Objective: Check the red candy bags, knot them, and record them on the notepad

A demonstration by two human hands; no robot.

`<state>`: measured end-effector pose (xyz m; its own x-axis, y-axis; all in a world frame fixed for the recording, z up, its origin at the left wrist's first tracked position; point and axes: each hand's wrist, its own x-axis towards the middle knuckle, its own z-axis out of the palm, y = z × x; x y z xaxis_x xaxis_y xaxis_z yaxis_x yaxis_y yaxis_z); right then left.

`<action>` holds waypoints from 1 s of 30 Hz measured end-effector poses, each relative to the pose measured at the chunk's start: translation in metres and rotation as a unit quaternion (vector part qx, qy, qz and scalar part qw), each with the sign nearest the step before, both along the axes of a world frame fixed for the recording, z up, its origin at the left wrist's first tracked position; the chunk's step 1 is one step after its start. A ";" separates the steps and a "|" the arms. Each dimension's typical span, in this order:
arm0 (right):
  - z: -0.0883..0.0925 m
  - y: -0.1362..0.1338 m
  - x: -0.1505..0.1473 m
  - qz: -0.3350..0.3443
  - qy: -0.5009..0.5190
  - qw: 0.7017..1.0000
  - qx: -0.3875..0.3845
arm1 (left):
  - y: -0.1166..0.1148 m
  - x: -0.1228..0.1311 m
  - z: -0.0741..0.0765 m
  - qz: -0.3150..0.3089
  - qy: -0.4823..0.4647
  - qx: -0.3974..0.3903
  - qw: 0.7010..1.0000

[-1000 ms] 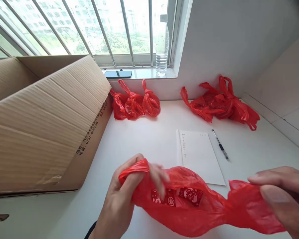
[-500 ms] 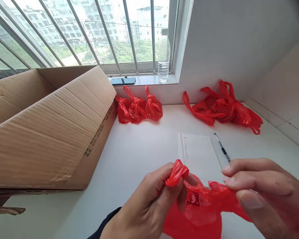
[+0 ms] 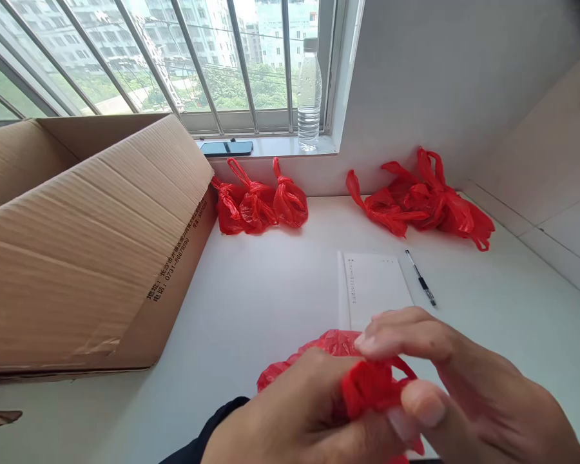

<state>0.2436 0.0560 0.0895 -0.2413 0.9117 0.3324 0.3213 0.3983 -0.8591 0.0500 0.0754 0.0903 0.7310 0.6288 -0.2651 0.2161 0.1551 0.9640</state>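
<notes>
Low in the view, my left hand (image 3: 299,412) is closed around the gathered neck of a red plastic bag (image 3: 336,341). The bag's body bulges out behind that hand, partly hidden by it. My right hand (image 3: 449,374) comes in from the right, its thumb and fingers at the bag's bunched handles, pinching a thin strand of the red plastic. A white notepad (image 3: 377,283) with small printing lies just beyond my hands. To its right rests a black and clear pen (image 3: 420,278).
An open cardboard box (image 3: 91,258) fills the left side. Several red bags stand at the wall: three knotted ones (image 3: 258,203) near the box, a loose pile (image 3: 430,200) at the right. On the sill are a phone (image 3: 227,149) and a water bottle (image 3: 309,96).
My right hand has moved left to meet my left hand, bringing the stretched red plastic with it. The bag's body now shows behind my left hand. The view has shifted slightly.
</notes>
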 end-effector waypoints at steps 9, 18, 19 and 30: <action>-0.017 0.009 0.004 -0.045 0.036 0.993 -0.106 | 0.022 -0.001 -0.029 0.140 -0.136 -0.196 0.961; -0.022 0.002 0.000 0.011 0.067 0.971 -0.229 | 0.028 -0.007 -0.033 0.152 -0.159 -0.161 0.962; -0.025 0.004 0.000 -0.003 0.068 0.975 -0.213 | 0.027 -0.008 -0.033 0.153 -0.156 -0.155 0.964; -0.045 0.021 -0.011 0.055 0.134 0.923 -0.356 | 0.018 -0.012 -0.040 0.168 -0.015 0.282 0.944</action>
